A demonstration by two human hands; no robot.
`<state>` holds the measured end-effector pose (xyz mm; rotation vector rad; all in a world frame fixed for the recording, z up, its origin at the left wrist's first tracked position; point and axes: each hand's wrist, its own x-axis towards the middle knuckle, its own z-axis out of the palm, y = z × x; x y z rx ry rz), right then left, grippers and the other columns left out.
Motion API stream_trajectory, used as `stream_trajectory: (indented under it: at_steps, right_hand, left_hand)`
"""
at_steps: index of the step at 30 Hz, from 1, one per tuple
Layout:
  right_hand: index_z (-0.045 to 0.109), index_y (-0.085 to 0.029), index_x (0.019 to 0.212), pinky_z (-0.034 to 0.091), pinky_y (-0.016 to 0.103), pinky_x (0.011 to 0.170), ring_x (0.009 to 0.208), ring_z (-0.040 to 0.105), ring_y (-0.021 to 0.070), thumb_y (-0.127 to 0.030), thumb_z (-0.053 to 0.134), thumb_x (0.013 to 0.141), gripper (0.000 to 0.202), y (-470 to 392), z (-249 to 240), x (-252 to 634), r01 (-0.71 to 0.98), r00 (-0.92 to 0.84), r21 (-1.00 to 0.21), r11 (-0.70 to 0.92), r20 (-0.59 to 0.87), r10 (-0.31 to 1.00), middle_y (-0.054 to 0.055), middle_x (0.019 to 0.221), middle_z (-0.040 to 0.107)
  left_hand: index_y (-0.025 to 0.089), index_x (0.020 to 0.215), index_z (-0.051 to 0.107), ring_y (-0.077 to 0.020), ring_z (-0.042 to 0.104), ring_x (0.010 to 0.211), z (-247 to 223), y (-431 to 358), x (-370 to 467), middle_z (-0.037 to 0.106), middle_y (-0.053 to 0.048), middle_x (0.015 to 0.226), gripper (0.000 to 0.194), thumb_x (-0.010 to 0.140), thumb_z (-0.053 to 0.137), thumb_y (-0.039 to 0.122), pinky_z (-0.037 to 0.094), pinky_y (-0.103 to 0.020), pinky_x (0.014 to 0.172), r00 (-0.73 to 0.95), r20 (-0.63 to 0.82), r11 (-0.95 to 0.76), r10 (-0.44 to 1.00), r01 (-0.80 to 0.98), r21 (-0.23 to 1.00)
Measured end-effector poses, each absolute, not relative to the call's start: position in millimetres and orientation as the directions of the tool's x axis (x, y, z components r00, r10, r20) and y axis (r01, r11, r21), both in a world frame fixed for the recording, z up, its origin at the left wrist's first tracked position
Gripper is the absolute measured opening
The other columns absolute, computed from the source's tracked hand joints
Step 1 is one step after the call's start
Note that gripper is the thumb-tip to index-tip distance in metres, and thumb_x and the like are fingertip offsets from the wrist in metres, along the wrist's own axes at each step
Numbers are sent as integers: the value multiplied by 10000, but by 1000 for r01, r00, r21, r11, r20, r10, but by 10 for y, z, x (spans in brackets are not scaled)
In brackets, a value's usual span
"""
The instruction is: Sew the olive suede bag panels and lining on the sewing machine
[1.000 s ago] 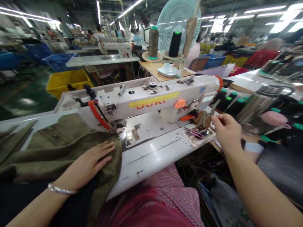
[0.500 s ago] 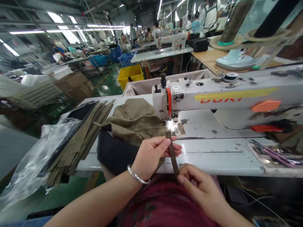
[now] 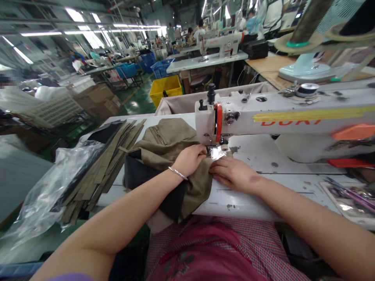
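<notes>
An olive garment piece with a black lining lies on the sewing table, its upper edge at the needle area of a white sewing machine. With fingers pressed together, my left hand grips the olive cloth just left of the presser foot. My right hand is closed at the cloth's right edge, in front of the foot, its fingertips curled on the fabric. The narrow olive strip held earlier cannot be made out; my fingers and the foot cover that spot.
Left of the garment lies a stack of olive fabric strips beside a clear plastic bag. A tray with tweezers and small metal parts stands at the right. Behind the table are a yellow bin and thread cones.
Both hands have moved up to the presser foot, leaving the lap side where they held a narrow strip. The olive cloth now spreads further right and toward me. The view has shifted slightly.
</notes>
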<state>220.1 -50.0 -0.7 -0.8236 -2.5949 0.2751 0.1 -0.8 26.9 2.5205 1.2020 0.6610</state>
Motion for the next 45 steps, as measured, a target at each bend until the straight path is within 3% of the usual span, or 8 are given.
stream_trajectory:
  at_steps: [6,13,20,25,31,34,45]
  right_hand:
    - [669,-191,1076,452,418,909,1007,570,214,-155,504,891,250,-316,-133,2148,479,-708,-377,792,367,603,74,1054,664]
    - [669,-216,1061,465,401,911,998,595,198,-163,499,904,238,-268,-104,2168,418,-700,-532,737,328,634,61,1074,664]
    - [672,-220,1039,476,399,918,1000,599,197,-210,499,928,206,-267,-55,2191,425,-689,-582,693,288,665,57,1076,667]
    - [675,-221,1015,476,388,918,1004,598,195,-220,495,937,196,-274,-53,2208,431,-688,-563,705,299,661,47,1068,667]
    - [668,-216,1146,481,450,873,986,583,264,-270,515,925,274,-251,-157,2277,688,-517,-397,607,319,794,100,1015,644]
    - [654,-202,1186,481,465,871,990,572,282,-277,529,911,311,-238,-172,2268,723,-527,-349,597,280,802,116,1009,626]
    - [667,-198,1116,472,402,877,982,575,248,-258,513,918,258,-229,-136,2262,738,-516,-347,579,263,815,98,1008,623]
  left_hand:
    - [166,957,706,-187,585,949,-110,212,-52,627,-68,948,152,907,572,220,492,-340,901,651,304,-716,696,590,374]
    - [181,1019,705,-173,574,920,-137,255,-129,634,-60,954,202,937,538,261,493,-348,889,701,400,-802,591,563,197]
    - [160,1024,680,-169,583,938,-120,215,-88,664,-53,968,231,976,473,251,486,-329,900,736,403,-824,543,560,89]
    - [153,1033,674,-177,581,950,-109,210,-95,661,-49,983,190,955,513,218,483,-325,909,743,410,-830,529,555,66]
    - [153,1024,680,-180,574,953,-105,210,-88,653,-51,976,202,959,506,233,482,-324,908,734,406,-819,544,570,67]
    - [152,1012,680,-183,575,954,-97,204,-77,655,-53,964,206,963,497,231,479,-330,917,735,398,-813,549,580,50]
    - [143,1051,661,-178,579,981,-125,203,-92,677,-52,1059,202,963,487,195,507,-314,910,764,432,-857,480,514,43]
